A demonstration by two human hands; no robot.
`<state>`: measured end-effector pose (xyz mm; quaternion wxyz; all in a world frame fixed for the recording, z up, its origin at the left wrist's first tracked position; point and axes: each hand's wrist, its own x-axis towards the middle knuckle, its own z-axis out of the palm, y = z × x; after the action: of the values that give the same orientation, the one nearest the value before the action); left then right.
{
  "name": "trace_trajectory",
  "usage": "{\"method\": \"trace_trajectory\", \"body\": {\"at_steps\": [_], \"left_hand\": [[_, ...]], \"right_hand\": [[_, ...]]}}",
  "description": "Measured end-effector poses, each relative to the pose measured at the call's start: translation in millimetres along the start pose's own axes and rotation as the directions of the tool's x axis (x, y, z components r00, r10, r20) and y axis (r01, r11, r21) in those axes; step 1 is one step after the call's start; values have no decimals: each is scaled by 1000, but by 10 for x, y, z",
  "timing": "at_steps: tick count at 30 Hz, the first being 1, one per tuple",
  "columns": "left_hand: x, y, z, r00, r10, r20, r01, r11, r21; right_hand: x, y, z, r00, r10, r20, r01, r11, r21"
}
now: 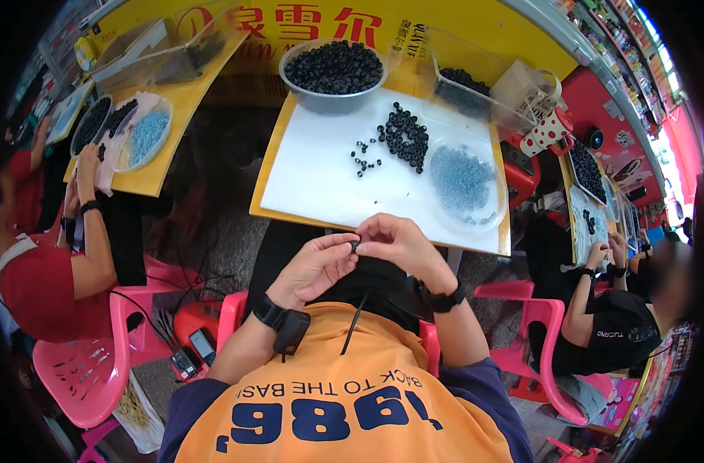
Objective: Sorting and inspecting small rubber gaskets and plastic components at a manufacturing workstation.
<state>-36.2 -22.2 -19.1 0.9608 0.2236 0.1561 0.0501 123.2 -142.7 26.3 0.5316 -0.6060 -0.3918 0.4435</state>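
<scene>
At the frame's centre, a small black ring [355, 245] sits pinched between the fingertips of the left hand [315, 266] and right hand [398, 241], both curled closed around it, just below the white board [321, 177].

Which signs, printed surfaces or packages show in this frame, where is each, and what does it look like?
Banner: along the far edge of the tables, yellow with large red characters.
Printed sheet: lower right by the pink chairs, pink and colourful, print too small to tell.
No screens can be made out.
</scene>
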Motion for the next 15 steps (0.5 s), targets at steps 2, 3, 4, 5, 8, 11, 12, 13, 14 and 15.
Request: {"method": "trace_trajectory", "body": {"at_steps": [2,3,4,5,8,11,12,13,14,15], "left_hand": [[63,-16,-42,998,-55,3,54,964,-259],[96,-2,-51,999,-52,5,51,965,-258],[120,24,-54,996,-66,-61,41,938,-345],[144,48,-69,989,-85,-125,23,903,-430],[226,101,-136,990,-65,-129,2,898,-441],[271,197,-124,988,-54,-147,-16,898,-440],[277,228,-135,986,-33,-161,-36,913,-406],[292,260,-141,985,-14,-173,-52,927,-372],[306,298,-139,987,1,-163,-59,935,-349],[321,327,-126,986,7,-166,-66,933,-353]], "right_hand": [[235,-75,-171,996,30,-86,-34,998,-46],[383,-56,-294,985,20,-169,-50,983,-175],[510,-48,-374,964,-73,-256,-27,930,-368],[640,-24,-445,931,-181,-318,-24,837,-547],[988,292,-686,890,-366,-272,17,623,-782],[1178,448,-802,892,-403,-205,-17,423,-906],[1203,445,-816,911,-374,-173,-1,416,-909],[1215,451,-823,928,-344,-143,12,410,-912],[1193,470,-824,905,-375,-199,2,473,-881],[1166,437,-790,907,-375,-191,8,470,-882]]}}
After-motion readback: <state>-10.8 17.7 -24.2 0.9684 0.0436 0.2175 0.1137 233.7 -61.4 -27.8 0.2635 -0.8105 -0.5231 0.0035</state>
